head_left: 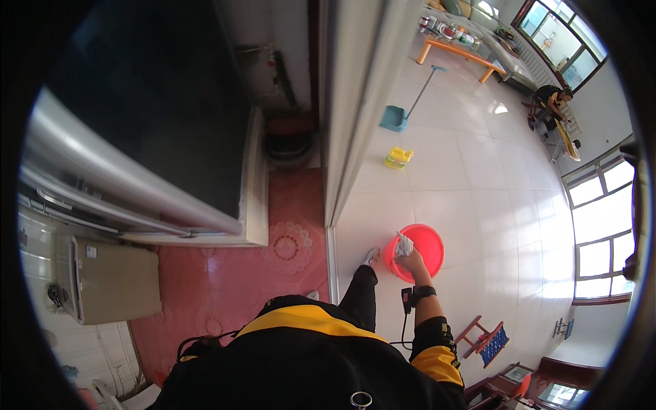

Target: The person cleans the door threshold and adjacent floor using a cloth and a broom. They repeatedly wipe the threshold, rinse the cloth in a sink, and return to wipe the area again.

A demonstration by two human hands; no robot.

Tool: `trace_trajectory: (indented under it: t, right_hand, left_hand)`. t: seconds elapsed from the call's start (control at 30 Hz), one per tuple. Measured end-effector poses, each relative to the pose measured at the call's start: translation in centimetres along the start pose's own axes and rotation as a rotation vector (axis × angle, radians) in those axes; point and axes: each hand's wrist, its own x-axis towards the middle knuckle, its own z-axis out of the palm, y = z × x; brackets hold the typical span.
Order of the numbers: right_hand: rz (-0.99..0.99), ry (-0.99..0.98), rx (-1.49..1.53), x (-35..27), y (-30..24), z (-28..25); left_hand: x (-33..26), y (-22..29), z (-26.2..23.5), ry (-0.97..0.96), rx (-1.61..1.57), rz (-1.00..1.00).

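My right hand (411, 262) reaches out over a pink-red bucket (430, 249) on the tiled floor. Its fingers are closed around a crumpled grey-white cloth (404, 244), which hangs at the bucket's left side, over the rim. How deep the bucket is filled, if at all, I cannot make out. A black strap with a small device (410, 297) sits on my right wrist, and a cable runs from it. My left hand does not show in the picture.
A yellow jug (398, 158) and a blue dustpan (394, 119) with a long handle stand ahead. A door frame (331, 263) divides the pale tiles from a red floor (232, 294). A folding stool (490, 342) lies right. Another person (549, 102) sits far right near a low table (461, 51).
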Motion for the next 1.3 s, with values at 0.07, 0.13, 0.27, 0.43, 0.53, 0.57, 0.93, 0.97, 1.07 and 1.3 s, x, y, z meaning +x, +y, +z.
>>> trace_trajectory:
  t: [0.07,0.13,0.27,0.43,0.53,0.57,0.93,0.97,1.07,1.3]
  right_hand:
    - [-0.019,-0.043,0.063,4.9,-0.6,-3.2]
    - [-0.038,-0.065,0.003,10.0,-1.3,-7.3]
    - [0.043,-0.103,-0.126,17.9,-3.8,-15.8]
    - [0.089,-0.090,-0.127,28.1,-8.7,-27.6]
    - [0.039,-0.150,-0.097,34.5,-10.2,-33.4]
    - [0.066,-0.132,-0.143,36.6,-10.5,-35.3]
    - [0.115,-0.154,-0.351,52.5,-8.3,-55.1]
    - [0.062,-0.162,-0.356,53.6,-6.7,-57.1]
    - [0.240,-0.169,-0.547,56.5,-0.4,-63.7]
    - [0.828,-0.177,-0.100,61.0,3.4,-80.7]
  left_hand:
    - [0.5,4.8,1.3,-0.001,0.003,-0.017]
    - [0.4,9.7,3.2,-0.010,-0.003,-0.052]
    - [-2.3,18.7,7.2,-0.024,-0.064,-0.126]
    - [-5.4,30.6,12.7,-0.038,-0.173,-0.178]
    - [-6.7,37.7,15.0,-0.012,-0.243,-0.205]
    - [-6.9,40.1,15.7,-0.004,-0.260,-0.218]
    - [-7.2,62.9,15.1,0.158,-0.282,-0.381]
    - [-6.8,65.1,14.7,0.164,-0.280,-0.395]
    - [-5.2,72.5,15.1,0.170,-0.284,-0.420]
    - [-0.9,91.8,24.0,0.112,-0.445,-0.377]
